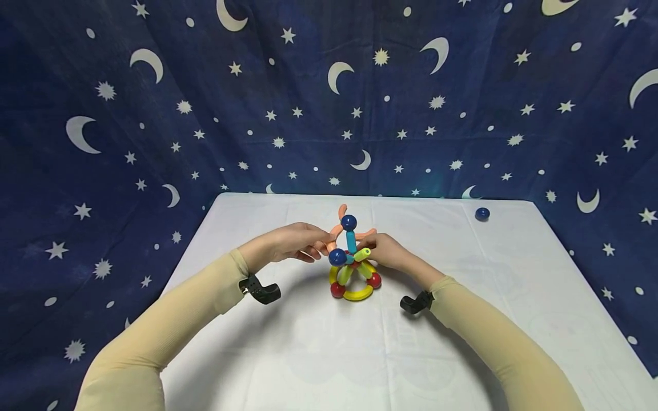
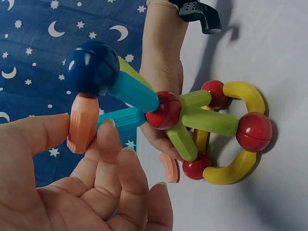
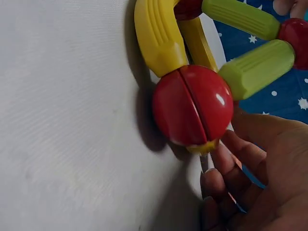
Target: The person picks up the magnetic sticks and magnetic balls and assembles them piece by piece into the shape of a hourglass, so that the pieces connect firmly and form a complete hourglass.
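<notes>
A tower of magnetic sticks and balls stands in the middle of the table. Its base has curved yellow sticks (image 1: 358, 294) and red balls (image 2: 254, 132), with lime sticks (image 2: 210, 121) rising to a central red ball (image 2: 162, 110). Light blue sticks (image 1: 351, 242) lead from there to two dark blue balls (image 1: 348, 222). My left hand (image 1: 293, 242) pinches a peach stick (image 2: 83, 122) whose end meets the nearer blue ball (image 2: 91, 68). On the tower's right, my right hand (image 1: 390, 251) reaches behind it with bent fingers; their contact is hidden.
More peach sticks (image 1: 366, 234) show just behind the tower. A loose dark blue ball (image 1: 482, 214) lies at the table's far right corner. The white-covered table (image 1: 308, 354) ends at a dark blue curtain (image 1: 303, 85) with moons and stars.
</notes>
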Demonstrator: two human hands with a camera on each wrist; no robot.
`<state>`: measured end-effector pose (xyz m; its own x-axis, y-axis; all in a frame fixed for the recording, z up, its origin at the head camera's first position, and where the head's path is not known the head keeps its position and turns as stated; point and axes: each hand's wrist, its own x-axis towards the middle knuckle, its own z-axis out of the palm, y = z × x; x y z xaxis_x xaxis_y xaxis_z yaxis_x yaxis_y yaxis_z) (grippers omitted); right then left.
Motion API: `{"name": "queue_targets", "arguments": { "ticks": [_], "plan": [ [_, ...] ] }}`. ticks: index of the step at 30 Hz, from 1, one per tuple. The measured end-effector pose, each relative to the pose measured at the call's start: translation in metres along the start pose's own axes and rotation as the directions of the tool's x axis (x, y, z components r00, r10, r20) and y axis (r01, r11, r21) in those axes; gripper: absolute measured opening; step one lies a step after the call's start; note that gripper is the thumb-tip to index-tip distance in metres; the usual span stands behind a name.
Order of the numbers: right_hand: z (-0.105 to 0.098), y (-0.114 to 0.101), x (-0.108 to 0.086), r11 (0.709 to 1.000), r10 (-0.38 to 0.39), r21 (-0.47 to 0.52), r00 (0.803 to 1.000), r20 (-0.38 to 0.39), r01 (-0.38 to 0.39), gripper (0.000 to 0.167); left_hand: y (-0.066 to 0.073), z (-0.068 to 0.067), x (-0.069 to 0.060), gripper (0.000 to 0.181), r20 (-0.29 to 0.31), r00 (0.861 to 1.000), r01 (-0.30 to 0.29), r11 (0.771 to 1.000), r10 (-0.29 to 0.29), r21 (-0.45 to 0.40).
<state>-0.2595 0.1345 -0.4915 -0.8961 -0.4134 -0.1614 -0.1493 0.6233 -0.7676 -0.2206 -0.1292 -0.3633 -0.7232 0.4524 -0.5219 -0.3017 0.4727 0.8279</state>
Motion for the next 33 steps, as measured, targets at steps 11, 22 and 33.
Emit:
{"name": "queue_targets", "arguments": {
  "ticks": [11,22,33],
  "plan": [
    [-0.019,-0.019,-0.063,0.958,-0.226,0.138,0.956,-0.187,0.253,0.033,-0.006,0.002,0.0,0.04,0.0,0.998,-0.058,0.998,0.058,-0.017],
    [-0.003,-0.039,-0.072,0.94,-0.246,0.17,0.933,-0.264,0.295,0.024,-0.005,0.001,0.001,0.038,-0.012,0.998,-0.064,0.997,0.063,-0.036],
    [-0.006,-0.029,-0.074,0.927,-0.239,0.236,0.945,-0.224,0.29,0.036,-0.006,0.004,0.001,0.035,-0.02,0.998,-0.065,0.994,0.064,-0.085]
  ]
}}
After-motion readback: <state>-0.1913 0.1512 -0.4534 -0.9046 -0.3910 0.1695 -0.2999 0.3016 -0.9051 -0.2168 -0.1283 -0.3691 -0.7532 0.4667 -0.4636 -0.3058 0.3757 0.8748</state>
